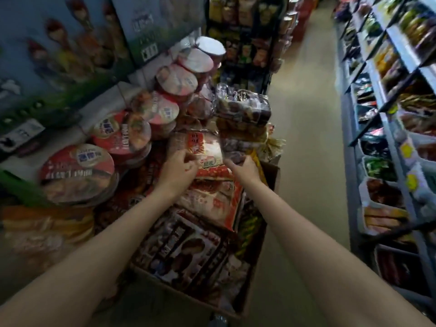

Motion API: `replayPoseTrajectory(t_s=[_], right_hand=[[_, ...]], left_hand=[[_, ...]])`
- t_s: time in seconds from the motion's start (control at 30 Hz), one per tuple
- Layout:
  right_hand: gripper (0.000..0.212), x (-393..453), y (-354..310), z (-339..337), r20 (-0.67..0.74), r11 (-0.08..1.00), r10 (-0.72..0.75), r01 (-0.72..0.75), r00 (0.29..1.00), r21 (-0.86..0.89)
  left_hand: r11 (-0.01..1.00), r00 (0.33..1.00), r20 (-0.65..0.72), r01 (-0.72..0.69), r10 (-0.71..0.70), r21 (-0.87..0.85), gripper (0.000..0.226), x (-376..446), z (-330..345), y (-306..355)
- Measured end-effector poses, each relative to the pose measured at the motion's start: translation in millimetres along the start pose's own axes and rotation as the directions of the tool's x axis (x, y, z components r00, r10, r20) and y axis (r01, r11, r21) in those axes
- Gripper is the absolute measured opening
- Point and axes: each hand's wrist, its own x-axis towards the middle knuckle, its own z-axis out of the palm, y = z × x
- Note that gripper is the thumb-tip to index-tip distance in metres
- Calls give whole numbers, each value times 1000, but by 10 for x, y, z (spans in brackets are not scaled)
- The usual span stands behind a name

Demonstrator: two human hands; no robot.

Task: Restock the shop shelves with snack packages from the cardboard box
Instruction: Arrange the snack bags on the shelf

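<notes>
One view only, head-worn, wide-angle; straight lines bow toward the frame edges. Looks forward and steeply down along a shop aisle. Both forearms enter from the bottom corners and converge at mid-frame, so the lens sits close above the cardboard box (264,234) of packages directly below. Stacked noodle bowls (77,173) fill the near left; shelving (387,128) runs up the right edge. The aisle floor (306,128) recedes to the top centre. Left side and far end are blurred. No second view to overlap.
</notes>
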Motion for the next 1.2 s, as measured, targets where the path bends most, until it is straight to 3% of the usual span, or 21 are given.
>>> replayPoseTrajectory(t_s=[0.13, 0.23, 0.33, 0.43, 0.5, 0.53, 0.63, 0.7, 0.77, 0.87, 0.93, 1.0, 1.07, 1.13, 1.2], right_hand=[[94, 247, -166, 424, 99, 994, 96, -101, 990, 42], [89, 344, -224, 466, 194, 986, 128, -146, 973, 80], [77, 358, -349, 220, 289, 961, 157, -213, 944, 174], [65, 270, -423, -323, 248, 965, 132, -182, 960, 191], [61, 79, -420, -763, 172, 952, 99, -144, 980, 269], [58, -54, -407, -977, 108, 943, 80, -110, 991, 313], [63, -619, -314, -1531, -120, 915, 5, 44, 993, 402], [65, -1048, -198, -1812, -227, 907, -30, 122, 973, 404], [67, -1494, -42, -1991, -324, 919, -26, 150, 946, 365], [90, -2151, 267, -2166, -506, 962, 29, 113, 862, 247], [86, -2664, 463, -2280, -638, 955, 144, 62, 757, 289], [85, -3176, 684, -2408, -698, 893, 265, 103, 665, 437], [58, -3709, 855, -2491, -726, 816, 332, 203, 603, 541], [18, -4199, 949, -2534, -714, 739, 377, 273, 590, 616], [20, -4586, 1069, -2607, -699, 666, 401, 335, 592, 666]], left_hand=[[998, 996, 81, 17, -22, 65, 20, 307, -49, -123], [999, 985, 172, 13, -21, 46, 22, 429, 15, -195], [1000, 996, 90, 15, -13, -22, 21, 555, 60, -131], [974, 997, 28, 72, -68, -214, 23, 715, 62, 87], [924, 987, 110, 147, -115, -352, 27, 797, 118, 280], [880, 966, 215, 225, -145, -419, 28, 806, 157, 384], [753, 774, 627, 464, -90, -466, 32, 730, 257, 735], [791, 636, 763, 408, 111, -456, 27, 604, 317, 1006], [828, 554, 776, 251, 301, -501, 18, 393, 366, 1340], [815, 539, 688, 4, 486, -579, 9, -51, 453, 1853], [754, 483, 622, -137, 617, -642, 12, -391, 532, 2162], [712, 391, 613, -195, 687, -674, 11, -768, 593, 2414], [672, 296, 606, -250, 739, -697, 12, -1142, 664, 2611], [638, 189, 610, -262, 769, -724, 10, -1552, 734, 2817], [594, 112, 588, -276, 801, -756, 17, -2008, 744, 3009]])
